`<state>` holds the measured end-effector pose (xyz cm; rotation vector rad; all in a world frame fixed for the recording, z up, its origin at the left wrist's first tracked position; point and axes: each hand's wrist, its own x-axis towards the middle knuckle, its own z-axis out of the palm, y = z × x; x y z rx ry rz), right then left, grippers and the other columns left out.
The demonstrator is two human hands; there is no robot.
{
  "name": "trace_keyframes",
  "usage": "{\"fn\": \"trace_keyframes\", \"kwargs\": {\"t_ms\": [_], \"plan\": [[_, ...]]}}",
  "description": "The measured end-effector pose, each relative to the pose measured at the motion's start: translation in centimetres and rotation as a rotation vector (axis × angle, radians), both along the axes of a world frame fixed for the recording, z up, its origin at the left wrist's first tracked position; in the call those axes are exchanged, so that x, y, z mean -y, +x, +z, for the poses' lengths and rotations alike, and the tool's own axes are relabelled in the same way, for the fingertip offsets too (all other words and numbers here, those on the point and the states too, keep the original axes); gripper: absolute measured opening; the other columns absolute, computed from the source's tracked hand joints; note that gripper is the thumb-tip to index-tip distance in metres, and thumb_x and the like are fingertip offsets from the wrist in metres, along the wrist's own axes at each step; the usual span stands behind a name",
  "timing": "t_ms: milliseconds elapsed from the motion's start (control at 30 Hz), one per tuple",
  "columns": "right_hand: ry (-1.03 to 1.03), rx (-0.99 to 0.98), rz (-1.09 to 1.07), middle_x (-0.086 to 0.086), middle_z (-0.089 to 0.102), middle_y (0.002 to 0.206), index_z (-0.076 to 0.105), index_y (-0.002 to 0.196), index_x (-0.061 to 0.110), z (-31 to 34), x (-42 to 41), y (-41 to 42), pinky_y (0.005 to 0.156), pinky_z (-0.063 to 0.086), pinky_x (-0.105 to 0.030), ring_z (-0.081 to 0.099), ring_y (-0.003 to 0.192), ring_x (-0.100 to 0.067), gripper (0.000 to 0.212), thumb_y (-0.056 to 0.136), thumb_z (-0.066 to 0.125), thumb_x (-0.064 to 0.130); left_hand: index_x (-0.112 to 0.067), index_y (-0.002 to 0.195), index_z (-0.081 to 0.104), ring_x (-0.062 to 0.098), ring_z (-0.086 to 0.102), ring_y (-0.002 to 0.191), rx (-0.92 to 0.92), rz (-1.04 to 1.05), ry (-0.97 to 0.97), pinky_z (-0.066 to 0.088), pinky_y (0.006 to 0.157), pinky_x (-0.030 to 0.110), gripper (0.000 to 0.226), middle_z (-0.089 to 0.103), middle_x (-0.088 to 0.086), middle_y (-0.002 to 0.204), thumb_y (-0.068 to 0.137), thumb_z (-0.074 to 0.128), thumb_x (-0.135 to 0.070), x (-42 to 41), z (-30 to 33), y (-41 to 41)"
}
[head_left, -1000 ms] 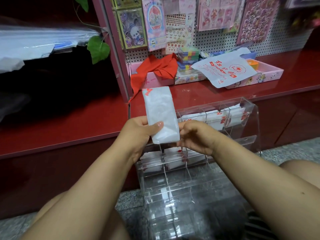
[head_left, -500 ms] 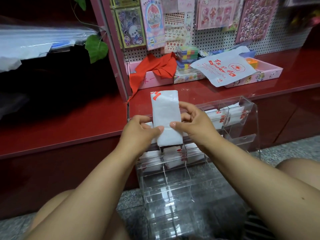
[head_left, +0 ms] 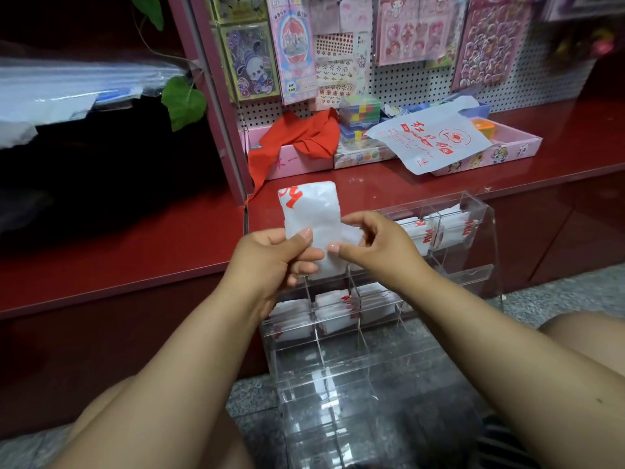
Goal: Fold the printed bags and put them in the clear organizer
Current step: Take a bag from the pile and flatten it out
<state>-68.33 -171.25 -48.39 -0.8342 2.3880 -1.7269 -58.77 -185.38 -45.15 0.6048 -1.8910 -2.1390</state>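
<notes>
A folded white bag with red print (head_left: 313, 218) stands upright between both hands, above the clear organizer (head_left: 480, 238). My left hand (head_left: 270, 262) pinches its lower left edge, thumb on the front. My right hand (head_left: 375, 245) grips its right side, thumb on the front near the left thumb. The organizer stands on the floor against the red counter; folded printed bags (head_left: 436, 231) fill its upper right compartments and more bags (head_left: 324, 313) lie in the middle row. An unfolded printed bag (head_left: 426, 140) lies on the counter behind.
A red counter (head_left: 135, 245) runs across in front of me. On it sit pink trays (head_left: 507, 150), a red cloth (head_left: 304, 137) and colourful blocks (head_left: 358, 113). A pegboard with sticker sheets (head_left: 406, 28) rises behind. The organizer's lower rows (head_left: 338, 401) look unfilled.
The folded bag has been brought a little lower and straighter. My right hand came from behind the bag round to its right side, thumb now on the front.
</notes>
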Motion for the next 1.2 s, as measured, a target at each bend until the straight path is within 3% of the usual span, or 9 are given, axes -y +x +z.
{"fn": "trace_keyframes", "kwargs": {"t_ms": [133,300,400,533,667,800,867,1033,1200], "plan": [[-0.207,0.269,0.121,0.0,0.054,0.055,0.063,0.085,0.01,-0.4,0.0,-0.1,0.047,0.039,-0.018,0.046,0.047,-0.007,0.007,0.085,0.07,0.009,-0.006,0.087,0.066,0.005,0.062,0.048,-0.058,-0.002,-0.094,0.037,0.038,0.013,0.011,0.073,0.003,0.066,0.092,0.064,-0.016,-0.5,-0.5,-0.2],[-0.248,0.288,0.178,-0.007,0.059,0.065,0.063,0.096,0.0,-0.3,-0.2,-0.4,0.054,0.046,-0.022,0.053,0.054,-0.01,0.014,0.083,0.069,0.0,-0.007,0.086,0.065,0.004,0.059,0.046,-0.048,-0.009,-0.081,0.039,0.039,0.013,0.013,0.072,0.002,0.065,0.093,0.063,-0.017,-0.5,-0.6,-0.4],[-0.208,0.25,0.185,-0.008,0.057,0.065,0.061,0.092,-0.004,-0.2,-0.3,-0.5,0.055,0.047,-0.021,0.055,0.052,-0.007,0.016,0.08,0.072,-0.001,-0.008,0.086,0.067,0.004,0.055,0.043,-0.046,-0.034,-0.118,0.039,0.039,0.013,0.012,0.071,0.001,0.062,0.094,0.061,-0.015,-0.4,-0.6,-0.4],[-0.142,0.199,0.192,-0.005,0.055,0.062,0.061,0.078,0.005,0.0,-0.2,-0.3,0.055,0.044,-0.018,0.05,0.053,-0.007,0.012,0.082,0.072,0.006,-0.009,0.091,0.065,0.006,0.056,0.046,-0.075,-0.065,-0.219,0.041,0.041,0.015,0.01,0.07,0.0,0.061,0.096,0.058,-0.012,-0.5,-0.8,-0.3],[-0.08,0.149,0.176,-0.001,0.055,0.058,0.062,0.065,0.011,0.4,-0.3,0.0,0.057,0.042,-0.018,0.048,0.055,-0.01,0.022,0.086,0.068,0.01,-0.008,0.1,0.064,0.009,0.059,0.048,-0.078,-0.091,-0.298,0.043,0.043,0.018,0.01,0.071,0.002,0.065,0.098,0.055,-0.014,-0.5,-1.1,-0.3],[-0.087,0.142,0.152,-0.006,0.055,0.063,0.065,0.075,-0.004,0.6,-0.5,0.1,0.059,0.041,-0.02,0.048,0.057,-0.009,0.018,0.089,0.064,0.008,-0.012,0.099,0.064,0.01,0.063,0.052,-0.052,-0.095,-0.197,0.05,0.047,0.019,0.012,0.073,0.004,0.069,0.1,0.053,-0.018,-0.7,-1.3,-0.4],[-0.112,0.187,0.156,-0.005,0.055,0.064,0.066,0.076,0.001,0.7,-0.4,0.2,0.059,0.041,-0.02,0.047,0.057,-0.008,0.015,0.09,0.063,0.006,-0.013,0.092,0.067,0.009,0.066,0.059,-0.057,-0.062,-0.163,0.055,0.053,0.02,0.015,0.074,0.002,0.074,0.099,0.055,-0.016,-0.7,-1.6,-0.7],[-0.305,0.503,0.12,-0.006,0.058,0.065,0.066,0.082,0.001,0.4,0.4,0.6,0.057,0.051,-0.018,0.053,0.057,-0.012,0.014,0.092,0.06,0.01,-0.005,0.091,0.072,0.014,0.069,0.079,-0.114,0.0,-0.039,0.058,0.068,0.02,0.011,0.075,0.007,0.086,0.092,0.062,-0.008,-0.7,-2.1,-1.1],[-0.248,0.386,0.046,-0.01,0.065,0.066,0.07,0.073,0.006,-0.2,0.5,1.0,0.073,0.053,-0.035,0.058,0.064,-0.023,0.013,0.085,0.069,0.011,-0.002,0.079,0.073,0.022,0.067,0.074,-0.19,0.131,0.002,0.056,0.071,0.03,0.012,0.074,0.014,0.081,0.088,0.068,-0.009,-1.1,-2.4,-1.4]]}}
